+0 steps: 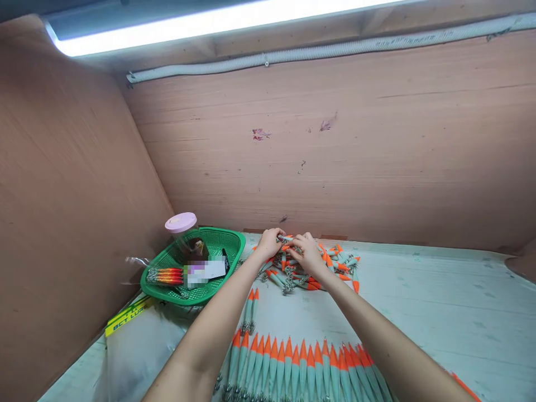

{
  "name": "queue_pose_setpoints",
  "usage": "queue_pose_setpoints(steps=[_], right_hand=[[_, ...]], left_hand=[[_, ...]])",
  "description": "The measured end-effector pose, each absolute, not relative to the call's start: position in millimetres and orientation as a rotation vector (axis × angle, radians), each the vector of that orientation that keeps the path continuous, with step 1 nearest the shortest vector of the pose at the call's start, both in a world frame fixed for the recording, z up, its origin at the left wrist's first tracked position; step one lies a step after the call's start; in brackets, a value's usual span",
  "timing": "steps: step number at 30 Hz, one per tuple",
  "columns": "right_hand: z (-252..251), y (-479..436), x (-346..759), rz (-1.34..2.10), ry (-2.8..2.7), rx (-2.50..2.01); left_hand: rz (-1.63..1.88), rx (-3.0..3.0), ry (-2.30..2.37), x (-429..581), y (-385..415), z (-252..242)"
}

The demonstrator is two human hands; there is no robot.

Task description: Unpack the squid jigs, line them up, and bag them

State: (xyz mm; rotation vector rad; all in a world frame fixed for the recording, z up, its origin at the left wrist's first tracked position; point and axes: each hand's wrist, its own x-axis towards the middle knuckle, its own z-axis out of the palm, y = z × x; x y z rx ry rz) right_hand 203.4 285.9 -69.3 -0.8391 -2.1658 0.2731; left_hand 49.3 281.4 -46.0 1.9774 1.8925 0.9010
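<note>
Over a tangled pile of orange-tipped, pale green squid jigs (312, 285) at the back of the table, my two hands work close together. My left hand (271, 243) pinches one squid jig (286, 238) by its hook end. On the same jig, the fingers of my right hand (307, 254) are closed from the other side; its fingertips are partly hidden. Nearer to me, a row of squid jigs (295, 368) lies side by side with orange tips pointing away. Two more jigs (251, 311) lie just beyond the row's left end.
A green basket (239, 245) to the left holds a jar with a pink lid (181, 222), a bundle of red-yellow jigs (165, 276) and a card. Clear plastic bags (142, 346) lie before it. A wooden panel (335, 167) rises behind the table, under a lamp tube.
</note>
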Motion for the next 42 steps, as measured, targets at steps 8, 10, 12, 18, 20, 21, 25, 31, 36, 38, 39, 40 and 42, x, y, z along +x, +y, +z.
queue_pose_setpoints(steps=[8,10,12,18,20,21,25,31,36,38,39,40,42], right_hand=[[-61.8,278.0,212.1,0.519,-1.974,-0.875],[-59.3,279.7,213.4,0.598,-1.880,-0.909],[-58.1,282.6,214.3,0.676,-1.788,-0.939],[-60.2,285.2,214.2,0.872,-1.567,-0.945],[-61.2,283.0,214.3,0.914,-1.517,-0.937],[-61.5,281.8,214.7,0.931,-1.495,-0.936],[-61.4,280.2,217.8,0.982,-1.412,-0.951],[-55.7,289.5,217.3,1.113,-1.302,-1.060],[-46.7,299.3,212.2,1.309,-1.204,-1.179],[-40.0,299.9,212.6,1.392,-1.170,-1.179],[-35.5,298.5,213.8,1.428,-1.155,-1.160],[-30.0,295.7,215.8,1.461,-1.143,-1.128],[-17.3,284.5,222.0,1.525,-1.132,-1.032]], left_hand=[[0.979,1.773,2.133,50.2,268.1,-39.9],[1.016,1.711,2.284,48.2,253.1,-37.7],[1.010,1.687,2.385,46.6,237.8,-36.5],[0.786,1.819,2.330,55.3,221.6,-43.7],[0.702,1.848,2.282,64.3,225.3,-49.1],[0.676,1.852,2.269,69.2,227.5,-51.7],[0.672,1.846,2.225,83.1,233.6,-55.8],[0.816,1.771,2.024,81.1,227.7,-45.1],[1.072,1.555,1.810,66.8,203.7,-38.8],[1.189,1.433,1.719,58.9,190.3,-36.4],[1.240,1.376,1.680,55.0,183.0,-34.9],[1.280,1.333,1.651,51.3,175.5,-33.2],[1.361,1.222,1.546,45.2,159.7,-28.8]])
